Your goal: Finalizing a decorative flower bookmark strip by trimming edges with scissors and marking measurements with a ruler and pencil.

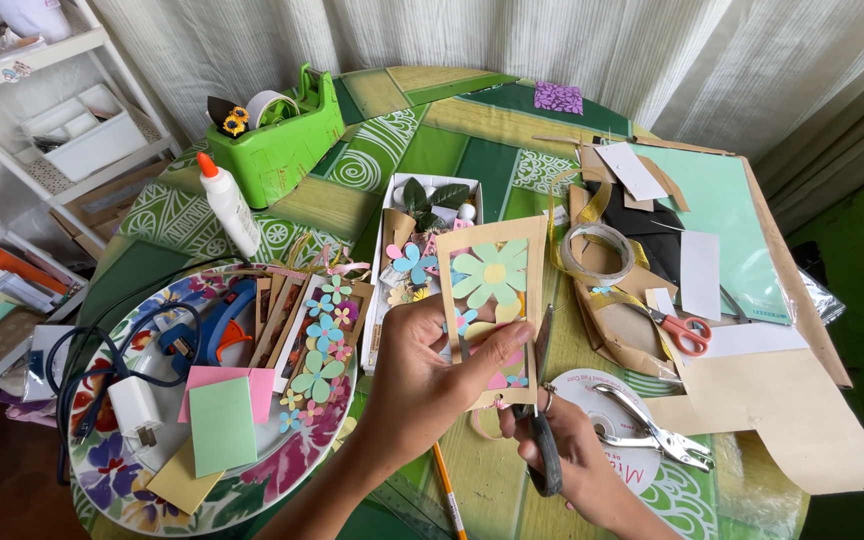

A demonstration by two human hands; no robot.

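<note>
a tall tan cardboard frame with pastel paper flowers [492, 290] is held upright above the table's middle, pinched at its lower edge by the left hand [422, 375]; its long axis runs away from the person. the right hand [577, 455], just below and right of it, is closed round dark-handled scissors [544, 400], whose blades point up along the frame's right edge.

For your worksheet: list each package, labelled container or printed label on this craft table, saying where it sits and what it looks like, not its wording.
Glue bottle: upright, left of centre; white, orange cap.
Round label: flat near right hand; white disc, red print.
Open box: table centre; white, rectangular, holding paper flowers and leaves.
</note>
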